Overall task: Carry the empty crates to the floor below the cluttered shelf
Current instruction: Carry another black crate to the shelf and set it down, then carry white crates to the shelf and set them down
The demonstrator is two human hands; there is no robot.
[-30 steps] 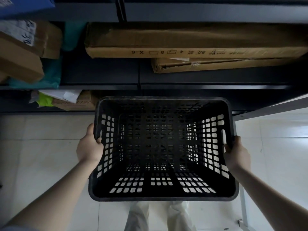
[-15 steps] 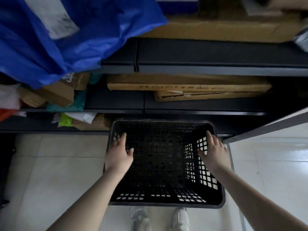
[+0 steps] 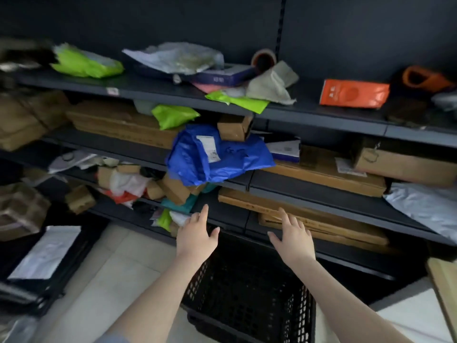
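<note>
Below the cluttered shelf, at the foot of its lowest tier, the black perforated crate sits on the pale tiled floor, empty, its far rim tucked close to the shelf's bottom edge. I see my left hand and right hand raised above the crate's far end, fingers spread apart, palms down, gripping nothing and clear of the crate's rim.

Directly ahead of the hands, flat cardboard boxes lie along the low tier, the right hand hovering in front of their near edge. A blue plastic bag bulges over the front edge of the tier above, hanging out past the shelf line just above the left hand. To its left, small brown parcels, white and red bags and a green packet spill toward the shelf's front edge. Higher up, lime-green mailers, a crumpled grey cloth and an orange box crowd the top tier.

At the floor's left edge, another dark crate holds a white packet.
</note>
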